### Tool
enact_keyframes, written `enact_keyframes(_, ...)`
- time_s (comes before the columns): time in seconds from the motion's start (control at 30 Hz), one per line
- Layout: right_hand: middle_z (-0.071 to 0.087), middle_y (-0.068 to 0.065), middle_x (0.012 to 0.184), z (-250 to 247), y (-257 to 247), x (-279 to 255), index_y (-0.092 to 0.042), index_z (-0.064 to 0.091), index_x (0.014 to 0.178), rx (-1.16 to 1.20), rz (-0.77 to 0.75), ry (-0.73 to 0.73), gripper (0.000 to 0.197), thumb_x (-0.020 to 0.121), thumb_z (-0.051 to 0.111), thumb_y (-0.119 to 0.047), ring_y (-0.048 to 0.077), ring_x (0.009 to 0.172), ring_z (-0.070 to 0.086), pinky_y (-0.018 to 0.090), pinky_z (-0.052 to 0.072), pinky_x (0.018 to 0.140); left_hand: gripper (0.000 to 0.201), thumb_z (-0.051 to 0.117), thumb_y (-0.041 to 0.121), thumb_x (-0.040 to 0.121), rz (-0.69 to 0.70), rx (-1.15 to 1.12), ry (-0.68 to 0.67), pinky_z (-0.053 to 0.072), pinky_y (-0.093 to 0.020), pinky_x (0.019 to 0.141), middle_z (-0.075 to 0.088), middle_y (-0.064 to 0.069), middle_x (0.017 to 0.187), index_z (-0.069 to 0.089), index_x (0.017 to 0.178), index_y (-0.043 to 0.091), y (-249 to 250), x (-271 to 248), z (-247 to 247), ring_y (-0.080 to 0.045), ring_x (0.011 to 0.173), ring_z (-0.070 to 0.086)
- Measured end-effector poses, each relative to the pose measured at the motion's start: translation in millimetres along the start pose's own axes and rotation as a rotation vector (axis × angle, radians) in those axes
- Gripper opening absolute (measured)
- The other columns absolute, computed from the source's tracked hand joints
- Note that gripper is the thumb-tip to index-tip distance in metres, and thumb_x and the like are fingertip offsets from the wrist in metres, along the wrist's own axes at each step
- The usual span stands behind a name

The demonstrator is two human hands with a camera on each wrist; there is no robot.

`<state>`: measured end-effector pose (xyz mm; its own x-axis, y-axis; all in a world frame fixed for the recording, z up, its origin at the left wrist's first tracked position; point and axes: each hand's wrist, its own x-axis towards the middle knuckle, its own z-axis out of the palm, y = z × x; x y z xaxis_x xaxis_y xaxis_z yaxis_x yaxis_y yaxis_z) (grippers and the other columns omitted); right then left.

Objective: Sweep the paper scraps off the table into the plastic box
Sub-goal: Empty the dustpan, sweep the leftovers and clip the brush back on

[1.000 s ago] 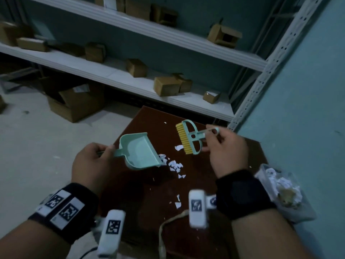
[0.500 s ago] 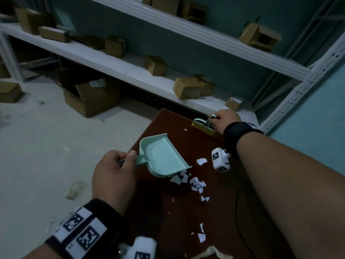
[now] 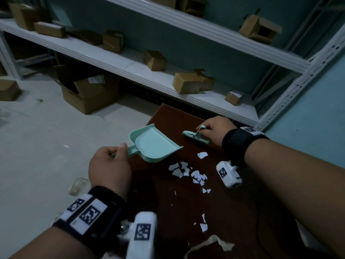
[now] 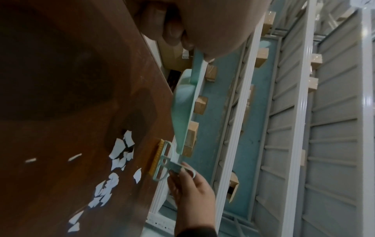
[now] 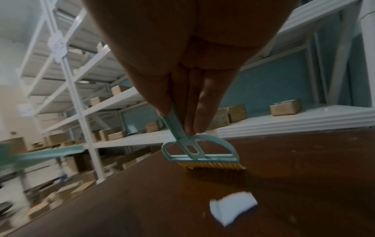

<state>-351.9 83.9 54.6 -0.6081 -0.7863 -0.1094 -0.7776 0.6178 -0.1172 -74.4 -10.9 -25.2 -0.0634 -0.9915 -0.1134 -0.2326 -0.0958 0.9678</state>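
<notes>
White paper scraps [image 3: 186, 171] [image 4: 119, 154] lie clustered in the middle of the dark brown table [image 3: 214, 212], with one bigger scrap [image 3: 202, 155] [image 5: 233, 206] farther back. My left hand [image 3: 109, 161] grips the handle of a mint-green dustpan [image 3: 154, 144] [image 4: 183, 110], held tilted just above the table's left edge beside the scraps. At the far end of the table my right hand [image 3: 214, 129] [image 5: 182, 99] pinches the handle of a small mint brush [image 3: 196, 136] [image 5: 199, 155] [image 4: 160, 160], its yellow bristles down on the wood. The plastic box is out of view.
White metal shelving [image 3: 149, 71] with several cardboard boxes [image 3: 186, 83] runs behind the table. An open carton [image 3: 89, 92] stands on the grey floor at left. A crumpled piece of tape or plastic [image 3: 209, 245] lies at the table's near edge.
My right hand carried the brush from above the scraps to the table's far end and set its bristles down. The dustpan stayed by the scraps at the left edge.
</notes>
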Motion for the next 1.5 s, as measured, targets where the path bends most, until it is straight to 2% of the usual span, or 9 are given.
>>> enact_keyframes(0.23,0.074,-0.012,0.111,-11,-9,-94,-0.03,0.077,0.118,0.024,-0.084,-0.091,0.022,0.1,0.063,-0.031,0.004,0.098,0.064,0.023,0.049,0.086,0.036,0.061,0.044,0.096,-0.032,0.0,0.008,0.053,-0.042,0.09,0.074,-0.015,0.093,0.076,0.095,0.011,-5,9,-11,-0.035,0.092,0.068)
enact_keyframes(0.4,0.073,-0.017,0.106,-15,-8,-108,-0.032,0.076,0.118,0.101,-0.111,0.057,0.022,0.1,0.064,-0.03,-0.006,0.087,0.061,0.011,0.043,0.077,0.037,0.06,0.042,0.098,-0.027,-0.008,0.002,0.05,-0.04,0.088,0.073,-0.013,0.096,0.076,0.099,0.008,-1,11,-19,-0.034,0.095,0.067)
enact_keyframes(0.7,0.072,-0.01,0.119,15,-57,-112,-0.033,0.069,0.132,-0.009,-0.206,-0.032,0.033,0.104,0.056,-0.023,0.0,0.091,0.06,0.017,0.046,0.08,0.035,0.059,0.05,0.093,-0.036,-0.04,0.014,0.059,-0.048,0.085,0.073,-0.014,0.087,0.072,0.087,0.018,0,16,-35,-0.038,0.084,0.07)
enact_keyframes(0.83,0.07,-0.007,0.12,18,-59,-144,-0.032,0.068,0.133,-0.042,-0.235,-0.154,0.033,0.104,0.057,-0.024,0.01,0.106,0.064,0.033,0.052,0.099,0.039,0.059,0.051,0.092,-0.036,-0.021,-0.031,0.059,-0.05,0.085,0.073,-0.016,0.084,0.075,0.091,0.016,1,13,-42,-0.04,0.082,0.071)
enact_keyframes(0.97,0.069,-0.007,0.124,15,-49,-188,-0.03,0.067,0.135,-0.051,-0.267,-0.171,0.034,0.103,0.059,-0.023,0.008,0.111,0.063,0.024,0.048,0.1,0.04,0.059,0.049,0.093,-0.005,-0.011,-0.073,0.059,-0.048,0.082,0.071,-0.016,0.08,0.076,0.09,0.013,5,9,-48,-0.039,0.08,0.069)
enact_keyframes(1.07,0.07,-0.009,0.12,8,-39,-205,-0.03,0.069,0.133,0.0,-0.188,-0.029,0.032,0.102,0.059,-0.023,0.001,0.099,0.06,0.014,0.046,0.09,0.04,0.06,0.049,0.091,0.022,0.028,-0.156,0.059,-0.052,0.084,0.071,-0.015,0.08,0.073,0.085,0.012,6,7,-51,-0.04,0.08,0.07)
enact_keyframes(1.23,0.077,0.002,0.093,-9,-18,-195,-0.021,0.078,0.096,-0.032,0.188,0.211,0.017,0.096,0.063,-0.029,0.019,0.086,0.07,0.039,0.059,0.085,0.035,0.068,0.039,0.094,0.177,0.195,-0.399,0.058,-0.047,0.073,0.067,-0.011,0.067,0.072,0.073,0.012,14,8,-62,-0.032,0.065,0.064)
enact_keyframes(1.33,0.075,0.004,0.084,-15,-7,-184,-0.016,0.077,0.088,-0.042,0.354,0.25,0.018,0.093,0.067,-0.031,0.024,0.082,0.068,0.03,0.053,0.073,0.031,0.069,0.034,0.096,0.35,0.388,-0.509,0.043,-0.037,0.066,0.065,-0.007,0.069,0.072,0.073,0.012,19,10,-69,-0.019,0.065,0.057)
enact_keyframes(1.5,0.069,0.006,0.074,-5,0,-158,-0.013,0.07,0.077,-0.024,0.467,0.262,0.027,0.089,0.068,-0.038,0.027,0.075,0.067,0.029,0.05,0.063,0.026,0.071,0.035,0.094,0.433,0.581,-0.573,0.043,-0.036,0.069,0.064,-0.004,0.076,0.066,0.077,0.017,14,1,-64,-0.023,0.075,0.059)
